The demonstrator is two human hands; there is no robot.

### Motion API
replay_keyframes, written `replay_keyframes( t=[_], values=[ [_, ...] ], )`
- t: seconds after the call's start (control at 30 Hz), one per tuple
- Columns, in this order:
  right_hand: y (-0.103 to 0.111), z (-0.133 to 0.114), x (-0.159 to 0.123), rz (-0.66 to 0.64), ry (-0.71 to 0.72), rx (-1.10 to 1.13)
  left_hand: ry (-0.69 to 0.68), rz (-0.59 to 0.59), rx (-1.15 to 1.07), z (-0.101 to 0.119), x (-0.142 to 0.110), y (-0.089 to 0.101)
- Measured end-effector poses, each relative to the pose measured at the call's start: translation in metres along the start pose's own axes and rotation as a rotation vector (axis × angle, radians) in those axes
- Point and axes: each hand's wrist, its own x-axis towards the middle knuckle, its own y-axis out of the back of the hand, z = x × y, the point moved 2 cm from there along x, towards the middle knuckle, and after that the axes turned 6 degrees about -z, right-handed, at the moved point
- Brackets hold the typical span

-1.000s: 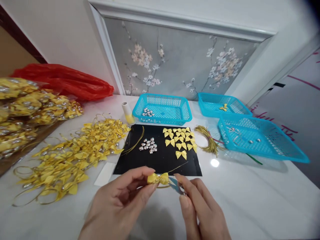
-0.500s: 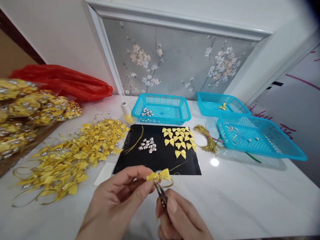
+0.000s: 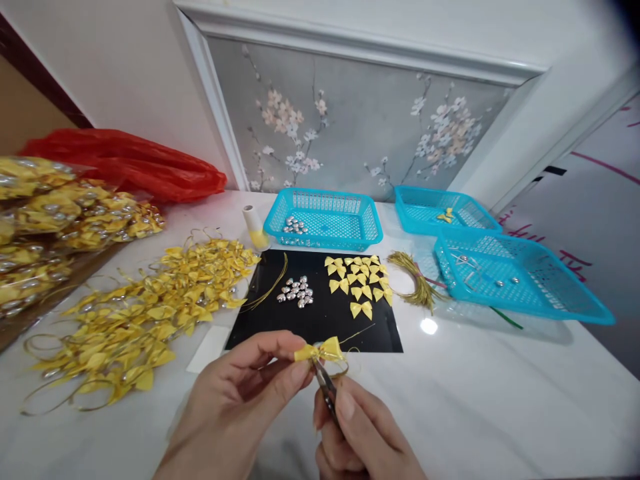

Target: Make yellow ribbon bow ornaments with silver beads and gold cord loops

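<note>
Between the thumb and fingers of my left hand [image 3: 250, 393] is the left loop of a yellow ribbon bow [image 3: 331, 348]. A thin gold cord trails from the bow to the right. My right hand [image 3: 357, 427] grips dark metal tweezers [image 3: 326, 387], whose tips touch the middle of the bow from below. Just beyond lies a black mat [image 3: 310, 330] with a small pile of silver bells or beads [image 3: 299, 292] and several loose yellow bows [image 3: 361, 310]. Some gold cords [image 3: 273, 287] rest on the mat's left side.
Finished-looking bows [image 3: 165, 307] are heaped at left, beside bagged bows [image 3: 75, 220] and a red plastic bag [image 3: 150, 163]. A blue basket [image 3: 325, 241] stands at the back, with two more baskets [image 3: 530, 300] [image 3: 430, 223] at right. A gold cord bundle [image 3: 420, 283] and a white spool [image 3: 253, 220] flank the mat.
Almost nothing differs. The bow and the tweezers have shifted very slightly to the right, still in contact.
</note>
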Motion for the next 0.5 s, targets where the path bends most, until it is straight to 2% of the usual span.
replay_keyframes(
  t=[0.27,0.5],
  values=[
    [-0.0023,-0.0027,0.0014,0.010,-0.030,0.017,0.006,-0.064,0.006,0.0005,0.0010,-0.0007],
    [-0.0002,-0.0008,0.0022,-0.034,-0.066,0.105,-0.008,-0.053,0.022,-0.0008,0.0019,0.0000]
  ],
)
